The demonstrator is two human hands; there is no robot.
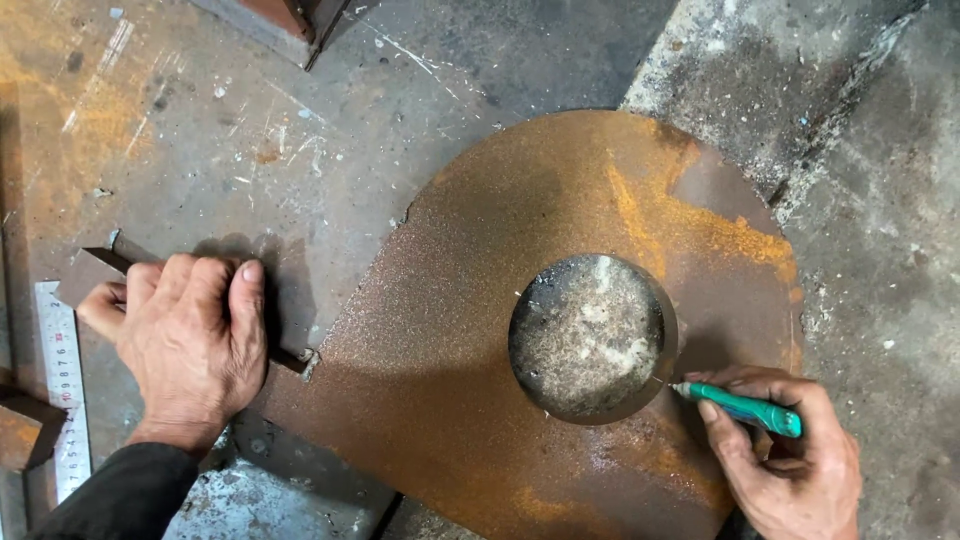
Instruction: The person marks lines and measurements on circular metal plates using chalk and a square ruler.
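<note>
A rusty steel plate (pixel 480 330) with a rounded outline and a round hole (pixel 590 335) lies flat on the metal work surface. My right hand (pixel 790 455) holds a green marker pen (pixel 745 407), its tip touching the plate at the hole's lower right rim. My left hand (pixel 185 335) rests fingers curled on a dark narrow metal strip (pixel 290 358) that runs from upper left down to the plate's left corner. Most of that strip is hidden under the hand.
A steel ruler (pixel 65 390) lies upright along the left edge, beside a dark metal piece (pixel 25 415). A steel block corner (pixel 290 25) sits at the top. Rough concrete floor (pixel 870 150) begins right of the plate.
</note>
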